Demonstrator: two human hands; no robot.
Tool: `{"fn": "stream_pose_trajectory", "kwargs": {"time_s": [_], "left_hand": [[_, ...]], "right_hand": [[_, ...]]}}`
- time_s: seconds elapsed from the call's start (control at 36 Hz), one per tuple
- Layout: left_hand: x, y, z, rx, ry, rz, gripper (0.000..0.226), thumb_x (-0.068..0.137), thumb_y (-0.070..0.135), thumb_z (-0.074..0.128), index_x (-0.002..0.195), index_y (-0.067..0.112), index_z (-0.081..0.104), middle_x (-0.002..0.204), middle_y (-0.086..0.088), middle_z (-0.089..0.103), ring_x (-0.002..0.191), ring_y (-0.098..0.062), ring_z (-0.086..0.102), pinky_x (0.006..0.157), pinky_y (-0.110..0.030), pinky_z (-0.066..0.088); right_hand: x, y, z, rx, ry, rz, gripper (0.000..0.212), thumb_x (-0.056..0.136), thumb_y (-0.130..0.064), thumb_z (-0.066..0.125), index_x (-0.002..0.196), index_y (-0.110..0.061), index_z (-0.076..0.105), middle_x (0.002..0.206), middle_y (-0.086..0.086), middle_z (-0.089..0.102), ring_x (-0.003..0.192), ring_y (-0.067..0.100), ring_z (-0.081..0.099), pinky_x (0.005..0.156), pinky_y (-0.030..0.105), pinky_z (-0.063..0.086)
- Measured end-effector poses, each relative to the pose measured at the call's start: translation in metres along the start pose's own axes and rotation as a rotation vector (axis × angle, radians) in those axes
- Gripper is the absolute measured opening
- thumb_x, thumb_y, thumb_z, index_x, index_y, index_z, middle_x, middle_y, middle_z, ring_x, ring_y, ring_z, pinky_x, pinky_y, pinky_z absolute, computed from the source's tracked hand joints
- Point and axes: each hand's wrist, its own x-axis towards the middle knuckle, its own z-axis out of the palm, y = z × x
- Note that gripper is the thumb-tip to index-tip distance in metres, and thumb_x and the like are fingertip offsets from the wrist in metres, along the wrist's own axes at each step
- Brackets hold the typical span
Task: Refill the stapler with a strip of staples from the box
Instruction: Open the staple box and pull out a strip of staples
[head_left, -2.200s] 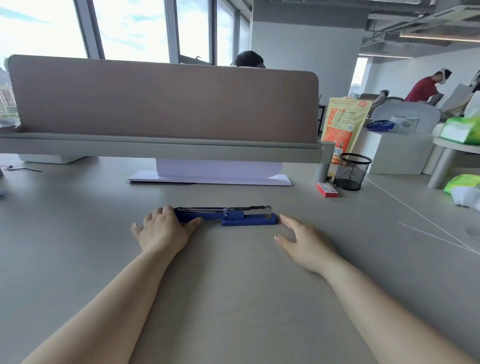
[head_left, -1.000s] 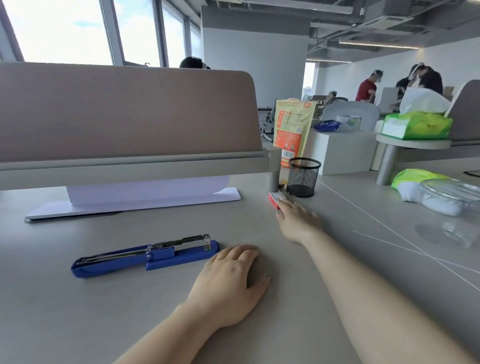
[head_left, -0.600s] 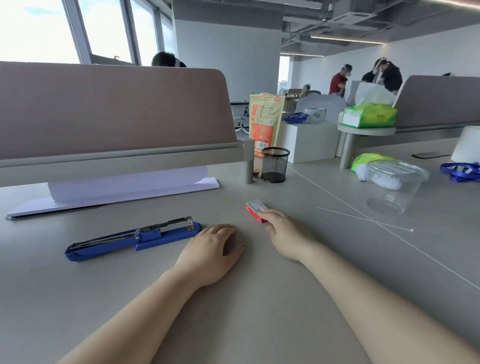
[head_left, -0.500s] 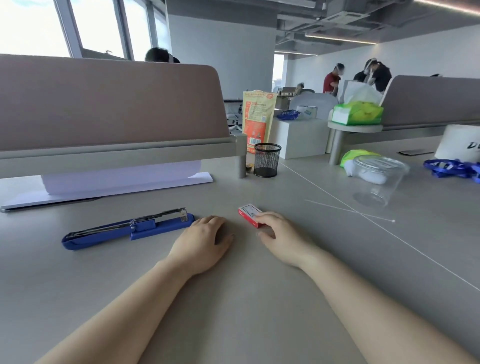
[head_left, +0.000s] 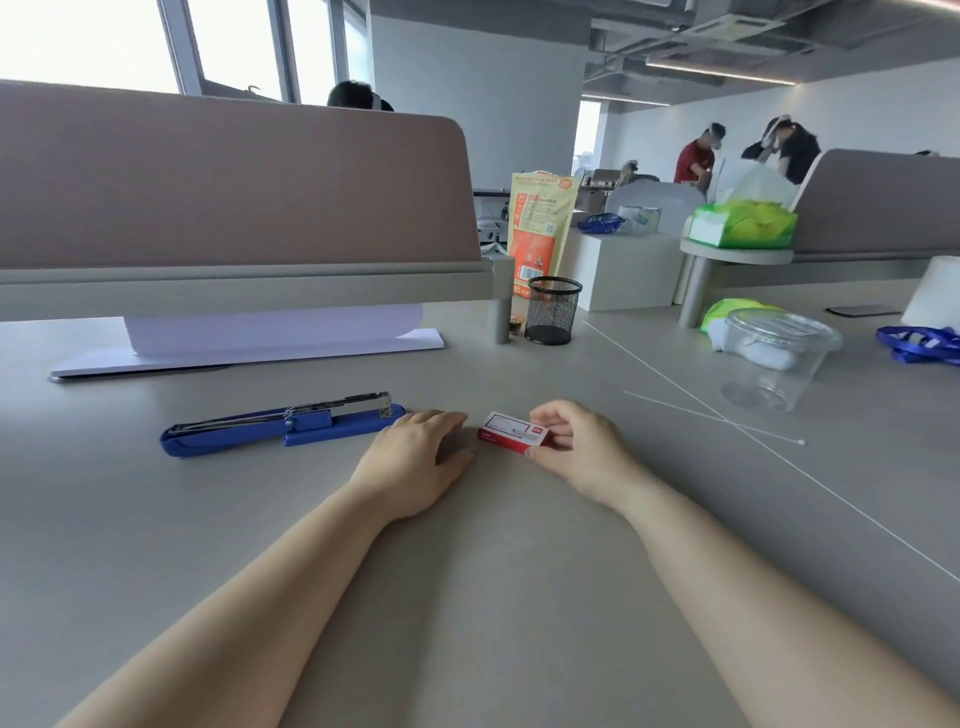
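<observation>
Long blue stapler (head_left: 280, 426), metal magazine exposed, flat on the desk (head_left: 467, 597); small red staple box (head_left: 513, 439) just right of it.

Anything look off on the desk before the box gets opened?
Nothing stands out. The stapler lies flat with its top swung open, the staple box sits intact and closed in the right hand, nothing spilled.

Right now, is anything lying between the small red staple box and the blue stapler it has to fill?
Only the left hand, resting flat on the grey desk between the small red staple box and the long blue stapler. The right hand grips the box.
</observation>
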Motion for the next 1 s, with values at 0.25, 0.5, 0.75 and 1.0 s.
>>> {"fn": "stream_pose_trajectory", "kwargs": {"time_s": [0.25, 0.5, 0.75, 1.0], "left_hand": [[0.0003, -0.0024, 0.0015, -0.006, 0.006, 0.100, 0.044, 0.084, 0.042, 0.049, 0.126, 0.028, 0.049, 0.125, 0.001, 0.060, 0.117, -0.023, 0.049, 0.099, -0.038, 0.039], [0.0026, -0.0030, 0.0022, -0.038, 0.003, 0.101, 0.039, 0.087, 0.032, 0.054, 0.125, 0.027, 0.049, 0.123, 0.002, 0.061, 0.115, -0.022, 0.051, 0.096, -0.035, 0.039], [0.0019, -0.0061, 0.0008, -0.101, -0.049, 0.092, 0.041, 0.085, 0.031, 0.056, 0.125, 0.028, 0.048, 0.122, 0.003, 0.062, 0.111, -0.020, 0.054, 0.093, -0.034, 0.042], [-0.0003, -0.0016, 0.0029, 0.027, 0.035, 0.082, 0.039, 0.084, 0.041, 0.055, 0.122, 0.033, 0.052, 0.121, 0.001, 0.053, 0.114, -0.022, 0.047, 0.098, -0.036, 0.036]], "right_hand": [[0.0050, 0.0050, 0.0053, -0.097, -0.014, -0.072, 0.037, 0.074, -0.016, 0.071, 0.109, -0.022, 0.060, 0.113, -0.003, 0.066, 0.104, 0.012, 0.062, 0.098, 0.033, 0.048], [0.0055, 0.0034, 0.0065, -0.090, -0.011, -0.086, 0.040, 0.075, -0.013, 0.072, 0.112, -0.017, 0.059, 0.116, 0.000, 0.066, 0.105, 0.014, 0.060, 0.099, 0.031, 0.046], [0.0062, 0.0030, 0.0059, -0.093, -0.042, -0.087, 0.042, 0.074, -0.015, 0.073, 0.113, -0.018, 0.059, 0.118, 0.001, 0.065, 0.109, 0.014, 0.060, 0.101, 0.033, 0.045], [0.0031, 0.0021, 0.0034, -0.067, -0.103, -0.093, 0.047, 0.075, -0.017, 0.074, 0.118, -0.020, 0.056, 0.125, 0.000, 0.062, 0.116, 0.012, 0.057, 0.103, 0.028, 0.041]]}}
